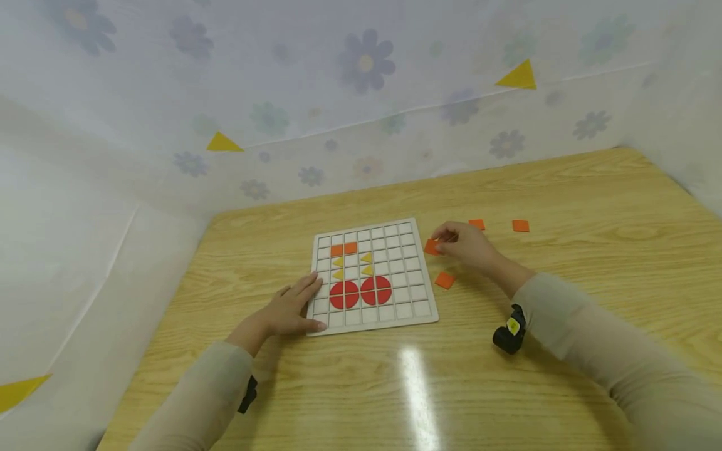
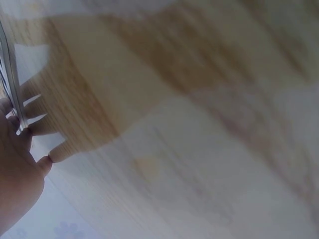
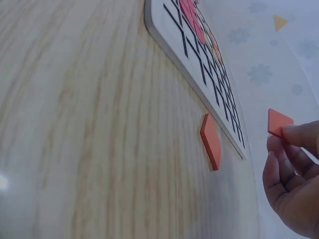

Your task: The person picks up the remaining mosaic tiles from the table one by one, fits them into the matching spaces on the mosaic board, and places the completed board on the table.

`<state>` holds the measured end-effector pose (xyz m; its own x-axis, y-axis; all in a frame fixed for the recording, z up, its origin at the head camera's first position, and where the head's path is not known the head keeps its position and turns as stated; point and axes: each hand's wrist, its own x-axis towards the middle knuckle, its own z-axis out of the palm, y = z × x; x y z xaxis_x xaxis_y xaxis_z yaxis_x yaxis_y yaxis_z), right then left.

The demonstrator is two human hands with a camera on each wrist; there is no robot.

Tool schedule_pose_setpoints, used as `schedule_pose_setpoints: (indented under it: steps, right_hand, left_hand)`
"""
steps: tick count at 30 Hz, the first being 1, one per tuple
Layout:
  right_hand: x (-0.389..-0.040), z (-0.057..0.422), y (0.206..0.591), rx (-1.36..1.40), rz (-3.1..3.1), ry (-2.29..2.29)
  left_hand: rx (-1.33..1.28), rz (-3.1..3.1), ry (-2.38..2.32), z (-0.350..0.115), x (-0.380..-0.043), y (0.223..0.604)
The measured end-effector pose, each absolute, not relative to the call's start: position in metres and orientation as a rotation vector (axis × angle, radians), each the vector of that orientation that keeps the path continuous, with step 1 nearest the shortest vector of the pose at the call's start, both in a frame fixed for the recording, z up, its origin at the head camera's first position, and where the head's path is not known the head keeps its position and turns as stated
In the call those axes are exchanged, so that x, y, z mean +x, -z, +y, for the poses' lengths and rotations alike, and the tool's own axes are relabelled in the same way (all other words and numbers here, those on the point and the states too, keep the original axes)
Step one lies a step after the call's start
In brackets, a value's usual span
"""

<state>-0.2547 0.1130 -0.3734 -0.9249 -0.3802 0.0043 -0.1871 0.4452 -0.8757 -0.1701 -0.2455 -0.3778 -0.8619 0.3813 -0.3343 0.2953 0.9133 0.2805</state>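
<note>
My right hand (image 1: 464, 243) pinches an orange square tile (image 3: 279, 122) between thumb and fingers, just off the right edge of a white grid board (image 1: 414, 316). The fingers of my left hand (image 1: 290, 307) lie spread against the board's left edge. On the grid, red quarter pieces form two circles (image 1: 344, 294), side by side. Above them are small yellow triangles (image 1: 367, 257) in two columns. Two orange squares (image 1: 350, 248) sit next to each other near the top left. A loose orange tile (image 3: 211, 142) lies on the table beside the board.
Two more orange tiles lie behind my right hand, one (image 1: 476, 223) close to it and another (image 1: 521, 225) farther right. White flowered cloth (image 1: 316, 125) with yellow triangles surrounds the wooden table (image 1: 361, 388) at the back and sides.
</note>
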Motion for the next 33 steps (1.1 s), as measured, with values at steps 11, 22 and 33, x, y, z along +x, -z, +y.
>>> schedule_pose_setpoints:
  steps: [11, 22, 33]
  right_hand:
    - [-0.268, 0.084, 0.376, -0.465, 2.394, 1.605]
    - [-0.275, 0.053, 0.372, -0.488, 2.352, 1.604]
    - [-0.287, 0.028, 0.373, -0.555, 2.362, 1.591]
  left_hand:
    - [0.492, 2.685, -0.314, -0.243, -0.168, 0.375]
    - [0.504, 2.686, -0.333, -0.243, -0.167, 0.375]
    - [0.512, 2.691, -0.326, -0.244, -0.165, 0.376]
